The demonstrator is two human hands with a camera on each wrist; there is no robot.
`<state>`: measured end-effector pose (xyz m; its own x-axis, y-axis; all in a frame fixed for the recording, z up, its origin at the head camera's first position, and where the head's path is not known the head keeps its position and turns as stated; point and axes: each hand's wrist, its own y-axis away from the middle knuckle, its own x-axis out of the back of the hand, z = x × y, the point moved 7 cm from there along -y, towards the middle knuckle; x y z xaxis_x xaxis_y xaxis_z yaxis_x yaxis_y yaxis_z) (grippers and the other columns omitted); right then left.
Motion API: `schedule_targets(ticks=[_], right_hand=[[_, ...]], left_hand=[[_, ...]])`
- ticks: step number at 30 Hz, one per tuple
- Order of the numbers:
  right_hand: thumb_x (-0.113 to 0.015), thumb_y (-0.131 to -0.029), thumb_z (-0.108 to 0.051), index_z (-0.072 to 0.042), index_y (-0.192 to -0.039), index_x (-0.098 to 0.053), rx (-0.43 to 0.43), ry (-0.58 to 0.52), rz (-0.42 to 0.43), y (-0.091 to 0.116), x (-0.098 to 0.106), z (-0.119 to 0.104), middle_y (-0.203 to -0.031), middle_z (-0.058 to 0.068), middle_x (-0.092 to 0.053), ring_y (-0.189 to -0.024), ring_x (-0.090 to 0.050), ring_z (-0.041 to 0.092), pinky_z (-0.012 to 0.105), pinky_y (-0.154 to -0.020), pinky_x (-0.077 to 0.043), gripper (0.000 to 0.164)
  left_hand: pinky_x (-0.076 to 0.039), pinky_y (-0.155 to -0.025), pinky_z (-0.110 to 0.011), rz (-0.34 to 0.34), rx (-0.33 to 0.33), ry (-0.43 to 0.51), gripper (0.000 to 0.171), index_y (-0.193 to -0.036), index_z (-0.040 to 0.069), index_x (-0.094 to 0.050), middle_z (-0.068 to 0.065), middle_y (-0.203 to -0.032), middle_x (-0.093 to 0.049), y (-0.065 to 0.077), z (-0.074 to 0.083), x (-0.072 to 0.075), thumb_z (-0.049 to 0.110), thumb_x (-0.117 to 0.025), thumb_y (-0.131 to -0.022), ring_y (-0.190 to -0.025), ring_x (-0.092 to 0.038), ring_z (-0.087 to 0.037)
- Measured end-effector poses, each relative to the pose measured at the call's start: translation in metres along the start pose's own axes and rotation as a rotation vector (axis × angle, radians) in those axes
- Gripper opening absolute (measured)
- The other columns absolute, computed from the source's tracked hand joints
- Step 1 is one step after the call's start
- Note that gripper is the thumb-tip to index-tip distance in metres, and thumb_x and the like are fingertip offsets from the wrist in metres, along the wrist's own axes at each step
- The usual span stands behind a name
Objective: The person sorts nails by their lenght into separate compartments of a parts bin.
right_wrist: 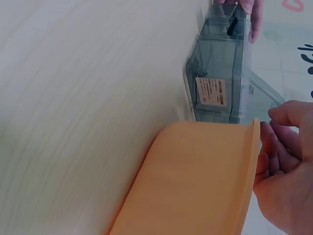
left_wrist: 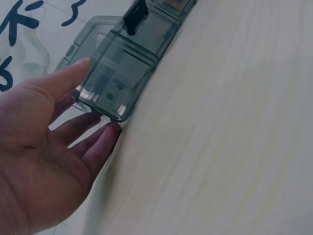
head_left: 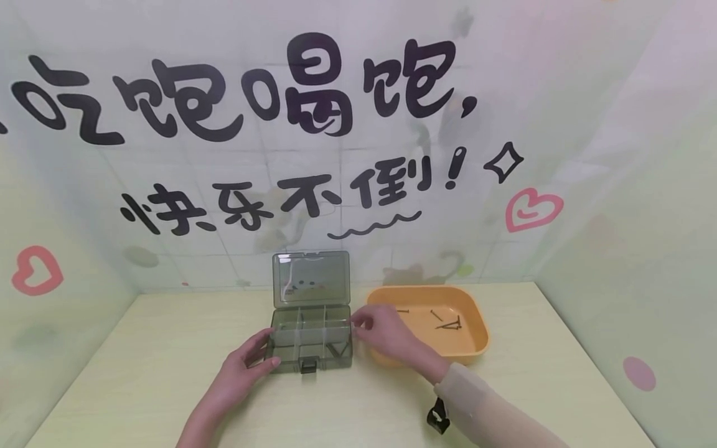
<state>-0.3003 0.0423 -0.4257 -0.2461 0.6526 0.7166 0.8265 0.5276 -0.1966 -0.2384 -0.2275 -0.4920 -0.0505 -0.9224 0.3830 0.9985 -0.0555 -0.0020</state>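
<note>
A translucent grey-green compartment box (head_left: 310, 339) stands on the table with its lid (head_left: 311, 279) raised at the back. My left hand (head_left: 238, 370) holds its left end, thumb at the front corner and fingers along the side. Dark slim pieces (head_left: 338, 350) lie in the front right compartment. At the box's right edge is my right hand (head_left: 386, 333), its fingers bent and the thumb close to the index finger (right_wrist: 266, 142). Whether anything small is between them is hidden. Beside the box, an orange tray (head_left: 476, 333) holds several dark, screw-like pieces (head_left: 448, 325).
The pale wooden table (head_left: 347, 414) runs back to a wall (head_left: 224, 261) with black lettering, close behind the box and tray. Side panels (head_left: 627, 311) flank it. A black strap-like piece (head_left: 438, 417) hangs at my right sleeve (head_left: 476, 398). A paper label (right_wrist: 211, 91) marks the box's side.
</note>
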Motion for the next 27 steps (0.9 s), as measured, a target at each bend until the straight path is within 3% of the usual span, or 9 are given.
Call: schedule_targets(ticks=[5, 11, 20, 27], right_hand=[[-0.065, -0.095, -0.005, -0.001, -0.113, -0.074, -0.036, -0.022, 0.037, 0.003, 0.008, 0.011, -0.098, 0.001, -0.071, -0.082, -0.060, 0.012, 0.027, -0.069, -0.054, 0.020], [-0.070, -0.089, 0.001, -0.004, -0.104, -0.076, 0.017, -0.018, 0.138, 0.004, 0.027, 0.023, -0.094, 0.002, -0.073, -0.077, -0.059, 0.011, 0.025, -0.066, -0.053, 0.016], [-0.073, -0.091, -0.002, 0.001, -0.109, -0.074, -0.090, -0.079, 0.138, 0.012, 0.048, 0.061, -0.097, 0.004, -0.074, -0.083, -0.061, 0.014, 0.029, -0.072, -0.054, 0.018], [-0.074, -0.093, -0.008, 0.001, -0.112, -0.074, -0.142, -0.031, 0.074, 0.024, 0.072, 0.080, -0.100, 0.003, -0.073, -0.088, -0.063, 0.017, 0.033, -0.078, -0.056, 0.020]], left_hand=[[-0.047, -0.108, -0.046, -0.005, 0.008, 0.002, 0.069, -0.155, 0.001, -0.039, -0.027, -0.158, -0.036, 0.000, 0.000, -0.001, 0.015, -0.073, -0.097, -0.141, -0.040, -0.048], [-0.048, -0.107, -0.046, -0.007, 0.010, 0.002, 0.069, -0.155, 0.001, -0.039, -0.027, -0.159, -0.036, 0.000, -0.001, -0.001, 0.015, -0.073, -0.097, -0.141, -0.040, -0.049], [-0.047, -0.108, -0.048, -0.009, 0.020, 0.002, 0.070, -0.156, 0.002, -0.038, -0.026, -0.159, -0.036, 0.000, -0.001, 0.000, 0.016, -0.073, -0.097, -0.141, -0.039, -0.048], [-0.047, -0.108, -0.048, -0.011, 0.006, 0.000, 0.069, -0.155, 0.001, -0.039, -0.027, -0.158, -0.036, -0.001, 0.001, 0.000, 0.015, -0.073, -0.097, -0.141, -0.039, -0.049]])
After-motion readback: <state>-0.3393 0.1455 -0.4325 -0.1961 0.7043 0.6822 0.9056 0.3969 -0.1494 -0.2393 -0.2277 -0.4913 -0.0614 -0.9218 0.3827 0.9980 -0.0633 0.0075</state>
